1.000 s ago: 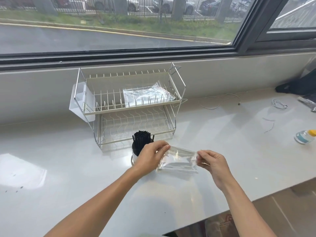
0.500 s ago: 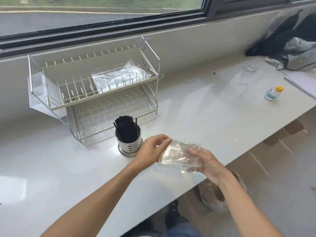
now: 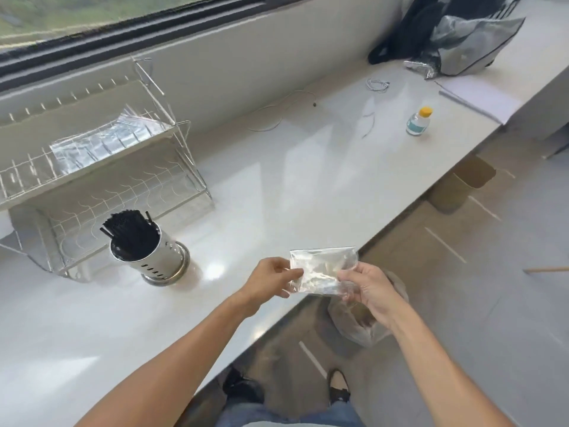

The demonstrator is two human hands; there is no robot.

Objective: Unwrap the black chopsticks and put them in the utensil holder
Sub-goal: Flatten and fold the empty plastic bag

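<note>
Both my hands pinch the clear wrapper (image 3: 323, 269): left hand (image 3: 271, 278), right hand (image 3: 368, 288) | wrapper contents unreadable | black chopsticks (image 3: 127, 229) in utensil holder (image 3: 151, 254)

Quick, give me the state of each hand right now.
Left hand: closed, pinching the left edge of the clear plastic wrapper.
Right hand: closed, gripping the wrapper's right side.

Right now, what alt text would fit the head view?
Both hands, left and right, hold an empty clear wrapper over the counter's front edge. To the left, black chopsticks stand in a steel holder before a wire rack.
</note>
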